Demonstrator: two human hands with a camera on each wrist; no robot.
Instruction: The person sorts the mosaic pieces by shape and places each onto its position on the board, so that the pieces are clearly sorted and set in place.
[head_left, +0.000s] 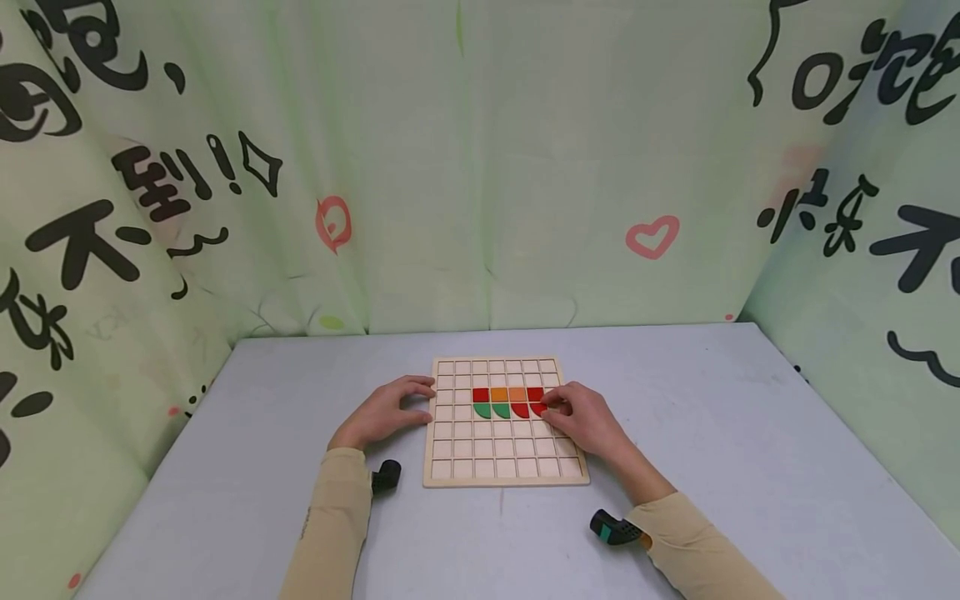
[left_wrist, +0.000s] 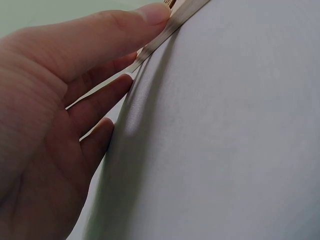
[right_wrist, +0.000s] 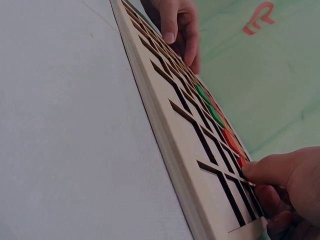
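A square wooden grid board (head_left: 504, 482) lies flat on the table. In its upper part is a row of square tiles: a red tile (head_left: 480, 395), two orange ones and another red one. Below them sit two green quarter-round tiles (head_left: 482, 410) and a red quarter-round tile (head_left: 520, 410). At the right end of this lower row my right hand (head_left: 588, 421) has thumb and fingertips at another red quarter-round tile (right_wrist: 242, 161), mostly covered by the thumb. My left hand (head_left: 384, 410) rests its fingertips and thumb against the board's left rim, fingers spread and loosely bent.
The board stands on a table with a pale cloth (head_left: 300, 400). A printed curtain (head_left: 525, 167) closes off the back and both sides. Dark wrist cameras show at the left sleeve (head_left: 330, 517) and the right sleeve (head_left: 697, 542).
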